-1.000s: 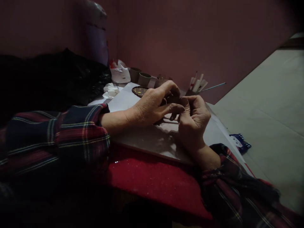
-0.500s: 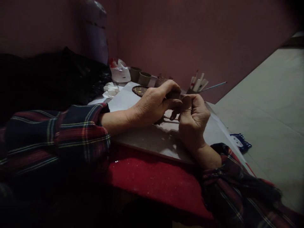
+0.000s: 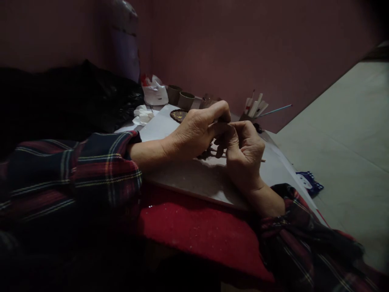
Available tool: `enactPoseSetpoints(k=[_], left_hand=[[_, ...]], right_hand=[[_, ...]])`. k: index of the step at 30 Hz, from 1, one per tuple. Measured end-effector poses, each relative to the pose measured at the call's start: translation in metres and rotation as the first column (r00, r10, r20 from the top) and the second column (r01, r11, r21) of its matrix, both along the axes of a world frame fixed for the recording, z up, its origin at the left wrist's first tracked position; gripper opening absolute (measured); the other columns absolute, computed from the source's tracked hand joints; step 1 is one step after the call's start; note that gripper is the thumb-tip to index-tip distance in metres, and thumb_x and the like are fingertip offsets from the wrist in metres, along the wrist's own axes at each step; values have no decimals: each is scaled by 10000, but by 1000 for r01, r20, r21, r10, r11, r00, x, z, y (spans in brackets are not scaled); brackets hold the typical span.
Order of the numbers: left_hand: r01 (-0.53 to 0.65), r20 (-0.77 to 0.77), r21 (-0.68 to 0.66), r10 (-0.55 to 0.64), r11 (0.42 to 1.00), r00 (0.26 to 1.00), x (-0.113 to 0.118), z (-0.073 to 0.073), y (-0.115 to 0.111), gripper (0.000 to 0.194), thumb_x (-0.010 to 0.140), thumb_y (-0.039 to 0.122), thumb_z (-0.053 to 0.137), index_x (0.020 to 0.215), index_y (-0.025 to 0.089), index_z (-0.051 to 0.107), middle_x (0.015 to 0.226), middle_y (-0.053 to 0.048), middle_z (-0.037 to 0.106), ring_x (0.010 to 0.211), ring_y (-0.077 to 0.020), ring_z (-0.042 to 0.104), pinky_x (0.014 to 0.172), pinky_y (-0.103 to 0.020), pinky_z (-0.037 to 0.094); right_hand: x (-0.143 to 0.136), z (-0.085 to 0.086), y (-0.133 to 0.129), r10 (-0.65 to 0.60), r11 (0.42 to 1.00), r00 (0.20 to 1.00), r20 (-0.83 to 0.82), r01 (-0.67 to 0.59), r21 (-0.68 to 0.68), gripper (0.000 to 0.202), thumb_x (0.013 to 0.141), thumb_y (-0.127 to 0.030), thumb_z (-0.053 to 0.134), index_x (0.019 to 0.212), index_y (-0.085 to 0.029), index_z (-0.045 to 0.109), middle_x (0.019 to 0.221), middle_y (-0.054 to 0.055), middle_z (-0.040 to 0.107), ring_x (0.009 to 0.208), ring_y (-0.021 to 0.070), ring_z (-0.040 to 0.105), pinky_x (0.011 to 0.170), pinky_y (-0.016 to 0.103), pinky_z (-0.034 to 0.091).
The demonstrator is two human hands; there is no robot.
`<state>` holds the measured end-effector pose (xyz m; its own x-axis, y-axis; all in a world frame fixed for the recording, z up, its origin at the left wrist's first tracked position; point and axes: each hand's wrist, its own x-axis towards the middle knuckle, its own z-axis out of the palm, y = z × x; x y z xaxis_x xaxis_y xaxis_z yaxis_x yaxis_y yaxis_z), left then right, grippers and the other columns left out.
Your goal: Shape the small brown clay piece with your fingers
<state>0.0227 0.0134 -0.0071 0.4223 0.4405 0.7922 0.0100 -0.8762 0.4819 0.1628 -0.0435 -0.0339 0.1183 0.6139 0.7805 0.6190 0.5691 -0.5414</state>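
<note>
My left hand [image 3: 197, 127] and my right hand [image 3: 246, 152] meet fingertip to fingertip above a white board [image 3: 188, 178]. Both are closed in a pinch; whatever sits between the fingers is hidden and too dark to name. Brown smears mark some fingertips. Under the hands, a dark brown lumpy piece [image 3: 206, 153] with thin stick-like parts lies on the board, mostly covered. Behind my left hand rests a dark-rimmed oval piece [image 3: 178, 115] with yellowish flecks.
At the back stand two dull cylindrical cups [image 3: 186, 99], a white plastic bag [image 3: 154, 94], crumpled tissue [image 3: 142, 115] and a holder with several sticks [image 3: 255, 107]. A black plastic bag [image 3: 100, 97] lies left. A red surface [image 3: 197, 235] lies in front. A pink wall [image 3: 219, 48] rises behind.
My hands have drawn slightly closer, with the fingertips now pressed together. The right hand has shifted a little left, and a thin stick end now shows beyond it.
</note>
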Motion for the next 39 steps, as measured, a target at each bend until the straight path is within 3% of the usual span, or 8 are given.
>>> enactPoseSetpoints(k=[7, 39], left_hand=[[7, 22, 21, -8, 1000, 1000, 0, -1, 1, 103, 876, 134, 566, 798, 200, 575, 701, 31, 627, 638, -114, 607, 612, -249, 509], [-33, -57, 39, 35, 999, 998, -3, -2, 3, 55, 895, 185, 559, 844, 203, 570, 723, 3, 633, 684, -150, 614, 651, -289, 493]], right_hand=[[-1, 0, -1, 9, 1000, 1000, 23, -8, -18, 209, 971, -432, 517, 908, -234, 538, 745, -17, 619, 607, 113, 551, 539, 254, 423], [-2, 1, 1, 15, 998, 999, 43, -12, -54, 230, 967, -441, 511, 871, -235, 543, 776, -5, 629, 675, 132, 568, 579, 270, 429]])
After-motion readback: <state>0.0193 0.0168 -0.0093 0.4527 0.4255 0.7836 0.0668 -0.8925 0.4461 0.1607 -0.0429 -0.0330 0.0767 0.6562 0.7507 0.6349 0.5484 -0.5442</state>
